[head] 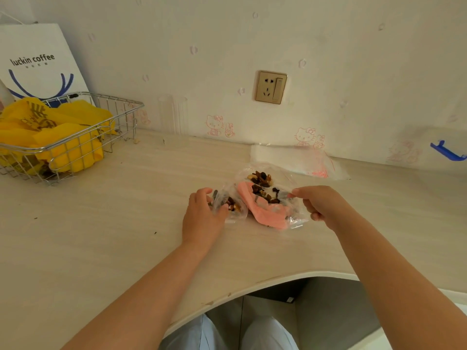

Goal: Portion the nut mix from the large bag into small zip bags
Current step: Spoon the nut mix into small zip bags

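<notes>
Knees in pale trousers (pixel 227 332) sit nearest the camera, under the curved front edge of the worktop (pixel 101 236). Both bare forearms reach forward over it. Left hand (pixel 202 215) grips a small zip bag (pixel 231 204) holding a clump of nut mix, thumb and fingers curled round its left end; the small bag lies flat on the worktop, long axis roughly left to right, its free end pointing right toward the large bag. Right hand (pixel 319 203) pinches the right edge of the large bag (pixel 271 195), fingers curled, thumb and forefinger on the clear film. Large bag is clear plastic with a pink panel, lying on the worktop just beside the small bag, long axis running from far left down to near right; which end is the mouth, cannot tell. Nut mix (pixel 262 179) is spread inside it, dark raisins and pale nuts.

Behind the large bag lies a stack of empty zip bags (pixel 298 160) with red print, near the wall. Wire basket (pixel 121 107) stands far left, stuffed with yellow plastic bags (pixel 63 137). White paper coffee bag (pixel 35 59) leans on the wall behind it. Wall socket (pixel 271 87) above centre. Blue object (pixel 446 151) at far right, unclear what.
</notes>
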